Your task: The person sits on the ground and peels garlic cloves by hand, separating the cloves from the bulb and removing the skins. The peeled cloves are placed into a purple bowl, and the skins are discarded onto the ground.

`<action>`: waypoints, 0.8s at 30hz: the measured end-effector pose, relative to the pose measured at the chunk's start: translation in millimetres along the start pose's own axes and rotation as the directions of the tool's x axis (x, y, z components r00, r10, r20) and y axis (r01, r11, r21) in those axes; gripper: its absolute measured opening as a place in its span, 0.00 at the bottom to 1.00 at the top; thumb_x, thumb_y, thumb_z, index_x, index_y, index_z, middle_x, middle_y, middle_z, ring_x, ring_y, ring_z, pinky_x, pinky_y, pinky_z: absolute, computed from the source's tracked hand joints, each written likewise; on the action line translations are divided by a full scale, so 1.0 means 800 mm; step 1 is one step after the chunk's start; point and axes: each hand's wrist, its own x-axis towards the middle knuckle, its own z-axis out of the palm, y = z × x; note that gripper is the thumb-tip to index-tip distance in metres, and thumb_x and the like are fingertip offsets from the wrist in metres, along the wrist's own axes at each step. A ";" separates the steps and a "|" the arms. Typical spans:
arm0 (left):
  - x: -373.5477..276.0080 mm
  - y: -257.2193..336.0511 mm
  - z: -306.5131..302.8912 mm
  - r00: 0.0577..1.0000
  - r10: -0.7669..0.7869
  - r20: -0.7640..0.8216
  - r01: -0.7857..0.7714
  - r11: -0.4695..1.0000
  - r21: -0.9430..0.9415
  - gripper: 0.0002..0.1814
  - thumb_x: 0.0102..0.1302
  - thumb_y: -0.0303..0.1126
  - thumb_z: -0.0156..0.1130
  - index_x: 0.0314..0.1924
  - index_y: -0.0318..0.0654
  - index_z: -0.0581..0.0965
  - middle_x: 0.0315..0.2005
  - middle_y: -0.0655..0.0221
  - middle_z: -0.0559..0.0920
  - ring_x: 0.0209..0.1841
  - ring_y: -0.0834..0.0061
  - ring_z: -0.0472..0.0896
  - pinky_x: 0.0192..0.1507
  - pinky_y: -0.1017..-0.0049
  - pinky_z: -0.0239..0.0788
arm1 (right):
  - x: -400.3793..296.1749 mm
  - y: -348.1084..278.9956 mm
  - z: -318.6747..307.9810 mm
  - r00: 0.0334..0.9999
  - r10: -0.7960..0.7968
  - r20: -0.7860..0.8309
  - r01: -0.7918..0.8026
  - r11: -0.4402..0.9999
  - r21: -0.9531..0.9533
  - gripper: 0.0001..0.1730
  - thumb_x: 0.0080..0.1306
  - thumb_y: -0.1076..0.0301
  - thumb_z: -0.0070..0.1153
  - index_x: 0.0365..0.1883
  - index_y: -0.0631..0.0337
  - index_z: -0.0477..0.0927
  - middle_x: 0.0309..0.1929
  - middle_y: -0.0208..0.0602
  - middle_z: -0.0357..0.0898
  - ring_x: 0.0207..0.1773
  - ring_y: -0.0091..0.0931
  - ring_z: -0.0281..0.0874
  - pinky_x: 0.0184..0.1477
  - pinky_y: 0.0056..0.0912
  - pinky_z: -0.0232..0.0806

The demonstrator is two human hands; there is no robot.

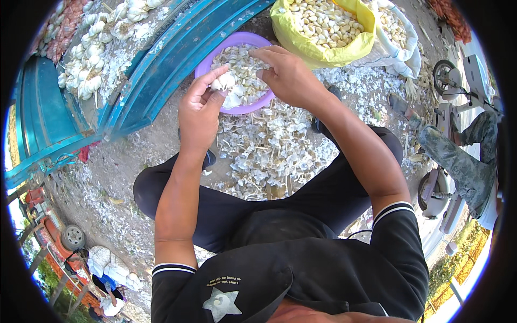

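A partly opened garlic bulb (223, 82) with loose papery skin is held between the thumb and fingers of my left hand (203, 105), over the left side of a purple plastic basin (247, 109). Garlic cloves and skins (252, 64) lie in the basin. My right hand (283, 74) is over the basin's right side, a short way from the bulb, its thumb and index finger apart; no object shows between them. Beyond it stands a yellow woven sack (329, 56) full of garlic cloves (323, 22).
A blue metal truck side panel (177, 60) runs at upper left, with garlic bulbs (95, 60) on the bed behind it. Garlic skins (274, 145) cover the ground between my legs. A white sack (405, 60) holds cloves. Another person's leg (456, 161) is beside a scooter (450, 76) at right.
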 end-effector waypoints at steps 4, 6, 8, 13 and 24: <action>-0.006 -0.015 -0.002 0.987 0.155 -0.050 -0.144 0.974 0.175 0.23 0.79 0.13 0.67 0.70 0.35 0.88 0.59 0.66 0.90 0.58 0.77 0.90 0.61 0.74 0.81 | 0.015 -0.057 -0.035 0.849 0.313 0.425 -0.504 0.721 0.476 0.27 0.79 0.65 0.75 0.72 0.66 0.86 0.50 0.38 0.95 0.51 0.28 0.95 0.59 0.36 0.86; -0.004 -0.017 0.001 0.974 0.223 -0.023 -0.210 0.944 0.255 0.23 0.79 0.13 0.69 0.69 0.35 0.89 0.58 0.66 0.90 0.58 0.77 0.90 0.61 0.74 0.81 | 0.008 -0.072 -0.034 0.784 0.356 0.508 -0.620 0.481 0.620 0.22 0.78 0.67 0.75 0.64 0.71 0.88 0.49 0.41 0.94 0.48 0.25 0.96 0.53 0.32 0.86; -0.003 -0.019 0.000 0.962 0.270 0.027 -0.264 0.911 0.317 0.22 0.79 0.14 0.70 0.68 0.37 0.90 0.57 0.66 0.90 0.58 0.77 0.90 0.61 0.74 0.81 | 0.001 -0.062 -0.029 0.781 0.353 0.516 -0.624 0.386 0.680 0.20 0.76 0.70 0.74 0.63 0.71 0.88 0.49 0.41 0.94 0.49 0.27 0.96 0.54 0.32 0.87; -0.001 -0.015 0.006 0.975 0.220 0.023 -0.221 0.958 0.181 0.19 0.81 0.16 0.70 0.68 0.33 0.89 0.54 0.67 0.89 0.55 0.77 0.89 0.60 0.72 0.82 | -0.012 -0.054 -0.020 0.788 0.354 0.505 -0.599 0.251 0.760 0.18 0.75 0.75 0.72 0.61 0.69 0.88 0.50 0.40 0.93 0.51 0.28 0.96 0.56 0.34 0.89; 0.006 -0.010 0.040 0.990 -0.103 0.094 0.101 0.995 0.021 0.21 0.83 0.18 0.67 0.71 0.32 0.85 0.60 0.69 0.89 0.57 0.82 0.86 0.60 0.76 0.79 | -0.026 -0.044 -0.059 0.935 0.237 0.263 -0.349 0.735 0.581 0.23 0.74 0.66 0.79 0.65 0.60 0.88 0.51 0.35 0.88 0.46 0.24 0.89 0.49 0.31 0.82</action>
